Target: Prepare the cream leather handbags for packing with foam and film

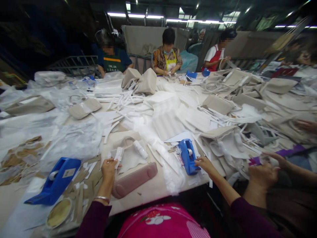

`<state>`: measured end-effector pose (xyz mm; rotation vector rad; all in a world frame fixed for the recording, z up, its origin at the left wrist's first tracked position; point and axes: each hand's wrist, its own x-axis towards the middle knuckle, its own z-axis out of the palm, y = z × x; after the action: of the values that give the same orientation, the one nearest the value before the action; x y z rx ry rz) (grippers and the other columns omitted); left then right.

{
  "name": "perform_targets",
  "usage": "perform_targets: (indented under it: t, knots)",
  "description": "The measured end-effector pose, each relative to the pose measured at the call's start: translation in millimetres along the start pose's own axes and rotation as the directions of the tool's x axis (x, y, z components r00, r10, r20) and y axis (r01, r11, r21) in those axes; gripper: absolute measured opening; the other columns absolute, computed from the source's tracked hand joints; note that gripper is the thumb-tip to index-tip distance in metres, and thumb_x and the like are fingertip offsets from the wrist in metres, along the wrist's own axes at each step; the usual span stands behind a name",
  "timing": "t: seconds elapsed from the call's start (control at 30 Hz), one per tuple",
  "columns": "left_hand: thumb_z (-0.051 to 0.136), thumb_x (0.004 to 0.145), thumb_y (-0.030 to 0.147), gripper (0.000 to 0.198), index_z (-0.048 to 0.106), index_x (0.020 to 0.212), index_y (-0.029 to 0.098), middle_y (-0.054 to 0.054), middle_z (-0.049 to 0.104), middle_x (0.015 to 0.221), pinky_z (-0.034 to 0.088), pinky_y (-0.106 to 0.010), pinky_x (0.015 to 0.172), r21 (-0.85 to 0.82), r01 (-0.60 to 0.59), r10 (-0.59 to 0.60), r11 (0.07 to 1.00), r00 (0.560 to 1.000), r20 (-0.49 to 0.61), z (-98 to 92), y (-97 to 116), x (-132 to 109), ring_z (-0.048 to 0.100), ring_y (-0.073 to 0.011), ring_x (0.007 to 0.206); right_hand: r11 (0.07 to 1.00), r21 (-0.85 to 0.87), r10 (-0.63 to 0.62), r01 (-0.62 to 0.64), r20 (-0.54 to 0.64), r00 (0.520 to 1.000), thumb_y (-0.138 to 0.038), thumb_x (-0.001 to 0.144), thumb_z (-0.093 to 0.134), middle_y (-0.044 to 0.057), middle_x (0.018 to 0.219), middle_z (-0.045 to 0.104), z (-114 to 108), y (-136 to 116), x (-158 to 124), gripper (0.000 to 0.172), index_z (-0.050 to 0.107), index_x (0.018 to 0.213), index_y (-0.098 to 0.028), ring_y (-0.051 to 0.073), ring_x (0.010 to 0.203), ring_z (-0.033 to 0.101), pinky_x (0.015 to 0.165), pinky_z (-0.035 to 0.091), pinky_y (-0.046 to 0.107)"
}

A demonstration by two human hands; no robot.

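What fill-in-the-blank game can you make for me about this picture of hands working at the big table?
The left hand pinches a white strip and wears a shiny ____ on its wrist.
The right hand is beside a tape dispenser that is coloured ____.
The padded strap lies nearer the ____ hand.

Missing words: bangle, blue, left.

Padded bag flap (134,180) on worktable (153,195), tape dispenser (188,157) to its right

white strip (118,158) half-hidden by left fingers (107,166); co-worker's hand (306,126) cut off
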<state>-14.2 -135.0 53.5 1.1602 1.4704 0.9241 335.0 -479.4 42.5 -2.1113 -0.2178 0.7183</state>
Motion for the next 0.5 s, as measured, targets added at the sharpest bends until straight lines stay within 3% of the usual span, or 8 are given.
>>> perform_targets:
  t: [0.2, 0.37, 0.5]
  knots:
    - [0.066, 0.057, 0.025, 0.031, 0.048, 0.081, 0.017, 0.004, 0.057, 0.043, 0.037, -0.021, 0.043, 0.005, 0.012, -0.012, 1.000, 0.999, 0.039, -1.2, -5.7, 2.5, 0.055, -0.0156, 0.041, 0.993, 0.115, 0.008, -0.002, -0.053, 0.999, -0.032, 0.054, 0.065, 0.000, 0.052, 0.059, 1.9, 2.3, -10.5, 0.026, 0.057, 0.074, -0.018, 0.019, 0.053, 0.059, 0.051, 0.047, 0.030]
    - [0.065, 0.060, 0.029, 0.031, 0.049, 0.083, 0.017, 0.006, 0.056, 0.044, 0.039, -0.021, 0.045, 0.026, -0.019, 0.017, 0.999, 0.999, 0.048, -1.6, 0.2, -4.6, 0.055, -0.0145, 0.043, 0.972, 0.224, 0.088, -0.077, -0.042, 0.995, -0.039, 0.052, 0.067, -0.001, 0.052, 0.058, -12.1, 24.9, -44.8, 0.036, 0.061, 0.078, -0.015, 0.009, 0.040, 0.042, 0.040, 0.028, 0.023]
    - [0.065, 0.060, 0.031, 0.032, 0.048, 0.084, 0.018, 0.007, 0.054, 0.044, 0.039, -0.021, 0.044, 0.041, -0.056, 0.053, 0.998, 0.995, 0.081, -1.8, 1.9, -6.8, 0.054, -0.0135, 0.042, 0.964, 0.208, 0.176, -0.168, -0.019, 0.984, -0.040, 0.050, 0.066, -0.002, 0.044, 0.052, -6.7, 49.1, -61.2, 0.027, 0.059, 0.059, -0.016, 0.007, 0.038, 0.035, 0.040, 0.023, 0.023]
